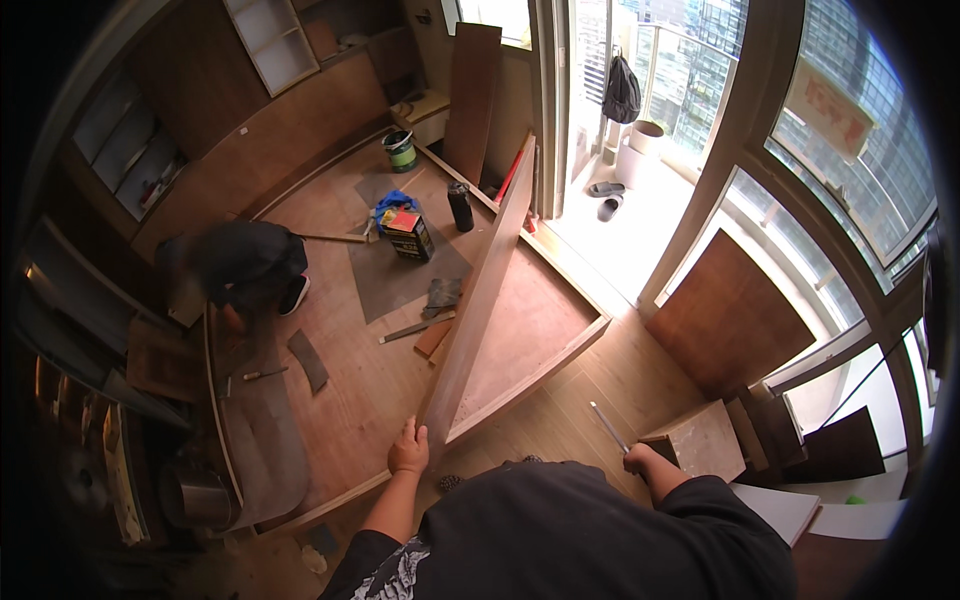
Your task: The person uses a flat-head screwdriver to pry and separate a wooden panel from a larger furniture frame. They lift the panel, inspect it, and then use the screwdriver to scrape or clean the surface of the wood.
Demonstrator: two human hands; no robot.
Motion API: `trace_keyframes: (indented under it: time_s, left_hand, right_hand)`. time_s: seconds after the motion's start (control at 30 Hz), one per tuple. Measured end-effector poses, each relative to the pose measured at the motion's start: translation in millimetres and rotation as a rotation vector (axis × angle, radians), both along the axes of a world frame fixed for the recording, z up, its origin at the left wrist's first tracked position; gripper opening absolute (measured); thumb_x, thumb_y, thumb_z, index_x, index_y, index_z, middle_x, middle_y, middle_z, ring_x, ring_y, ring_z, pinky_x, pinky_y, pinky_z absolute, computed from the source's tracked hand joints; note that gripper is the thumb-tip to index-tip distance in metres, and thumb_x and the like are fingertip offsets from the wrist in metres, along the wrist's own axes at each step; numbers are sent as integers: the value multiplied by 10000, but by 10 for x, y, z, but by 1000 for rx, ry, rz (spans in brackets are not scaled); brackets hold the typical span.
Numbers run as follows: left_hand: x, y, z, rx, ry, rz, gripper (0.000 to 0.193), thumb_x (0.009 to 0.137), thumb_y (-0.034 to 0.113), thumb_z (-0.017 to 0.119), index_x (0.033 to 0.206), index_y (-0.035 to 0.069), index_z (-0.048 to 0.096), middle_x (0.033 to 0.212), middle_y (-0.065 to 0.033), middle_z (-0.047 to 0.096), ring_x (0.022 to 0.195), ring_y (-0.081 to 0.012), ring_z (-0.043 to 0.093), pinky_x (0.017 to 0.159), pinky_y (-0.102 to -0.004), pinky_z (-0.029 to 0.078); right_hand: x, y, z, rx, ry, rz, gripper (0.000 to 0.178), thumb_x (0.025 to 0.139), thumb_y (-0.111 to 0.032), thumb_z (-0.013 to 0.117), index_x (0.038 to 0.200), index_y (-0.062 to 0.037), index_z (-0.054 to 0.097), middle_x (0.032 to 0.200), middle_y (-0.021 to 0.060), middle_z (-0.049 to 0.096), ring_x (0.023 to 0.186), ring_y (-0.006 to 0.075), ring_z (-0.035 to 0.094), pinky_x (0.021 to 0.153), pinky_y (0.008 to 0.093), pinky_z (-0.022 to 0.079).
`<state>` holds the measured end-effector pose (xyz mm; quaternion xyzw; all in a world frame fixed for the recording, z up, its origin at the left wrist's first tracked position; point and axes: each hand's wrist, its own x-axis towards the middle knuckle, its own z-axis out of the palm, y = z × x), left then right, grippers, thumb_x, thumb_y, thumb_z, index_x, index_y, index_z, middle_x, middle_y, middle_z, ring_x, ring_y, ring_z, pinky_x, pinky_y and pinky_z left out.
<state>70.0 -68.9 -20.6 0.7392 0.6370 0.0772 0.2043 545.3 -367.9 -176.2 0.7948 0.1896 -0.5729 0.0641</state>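
Note:
My left hand point(408, 448) grips the near end of a long wooden board point(482, 290), which stands on edge and slants away over the raised wooden platform point(360, 400). The fingers lie against the board's left face. Off to the right, my right hand point(637, 458) is closed around a slim hand tool with a straight metal shaft point(608, 425). The shaft points up and left over the floor; its handle is hidden in my fist, so I cannot make out the exact kind. To the board's right lies a pinkish wooden panel point(520, 320) framed by light wooden strips.
A person in dark clothes point(250, 260) crouches on the platform's left side. A black box point(408, 236), a dark bottle point(460, 207) and a green bucket point(399, 151) stand on it. Loose brown panels point(730, 315) lean by the windows, near a wooden box point(700, 440).

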Motion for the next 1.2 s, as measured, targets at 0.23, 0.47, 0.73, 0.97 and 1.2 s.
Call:
trace_keyframes:
  time_s: [0.23, 0.47, 0.73, 0.97, 1.2]
  left_hand:
    - [63, -14, 47, -87, 79, 35, 611, 969, 548, 510, 1409, 124, 531, 1269, -209, 655, 1132, -407, 640, 941, -495, 512]
    - [-171, -26, 77, -193, 101, 23, 657, 958, 608, 498, 1397, 121, 539, 1235, -238, 663, 1121, -422, 643, 939, -511, 511]
    - [-678, -367, -60, -152, 20, 37, 620, 947, 620, 516, 1264, 93, 602, 1120, -225, 699, 1038, -420, 671, 883, -526, 527]
    - [-767, -651, -31, -129, -15, 129, 566, 948, 612, 530, 1175, 101, 615, 1000, -205, 716, 941, -415, 690, 812, -525, 546]
    - [-737, -612, -5, -132, -9, 136, 563, 965, 602, 497, 1145, 81, 611, 1045, -194, 721, 981, -388, 696, 838, -503, 551]
  right_hand:
    - [-176, 240, 818, 3, -72, -18, 282, 878, -158, 664, 1044, 66, 706, 886, 221, 741, 748, 317, 734, 650, 408, 578]
    - [-209, 371, 835, 37, -99, -62, 210, 838, -112, 691, 941, 70, 708, 786, 204, 735, 651, 305, 727, 567, 405, 577]
    - [-317, 358, 1032, 230, -107, -119, 114, 798, -47, 721, 851, 42, 671, 713, 170, 686, 596, 291, 686, 532, 438, 533]
    - [-228, 670, 1190, 270, -121, -99, 164, 807, -84, 754, 876, 48, 686, 742, 170, 690, 652, 295, 687, 571, 452, 531]
    - [-243, 937, 1315, 332, -127, -83, 213, 816, -120, 787, 901, 55, 701, 771, 170, 694, 707, 299, 688, 610, 465, 530]
